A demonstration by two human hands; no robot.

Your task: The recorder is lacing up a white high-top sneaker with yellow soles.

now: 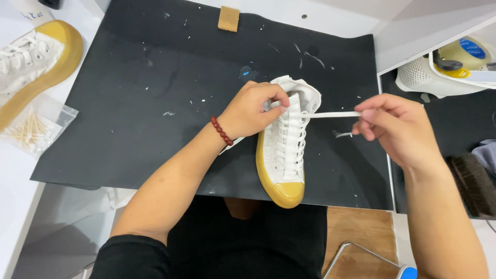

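The left hand (253, 109) rests on the collar of the shoe (285, 150), fingers curled shut and pinching the upper lacing at the tongue. A red bead bracelet (221, 130) sits on the left wrist. The right hand (397, 126) is apart from the shoe, to its right, with thumb and fingertips closed on the end of the lace (330, 114). The lace runs taut and nearly level between the two hands.

The shoe is a white high-top with a tan sole. It lies on the black mat (129, 103), toe toward the person, directly below the left hand. The toe cap reaches the near edge of the mat.

Far left of the left hand, a second shoe (36, 64) of the same kind lies partly off the mat. Just below it sits a clear bag of cotton swabs (31, 129). A small tan block (228, 18) lies at the far edge of the mat, above the left hand. A dark brush (473, 185) lies just right of the right forearm. A white mesh item (421, 77) sits above and right of the right hand.
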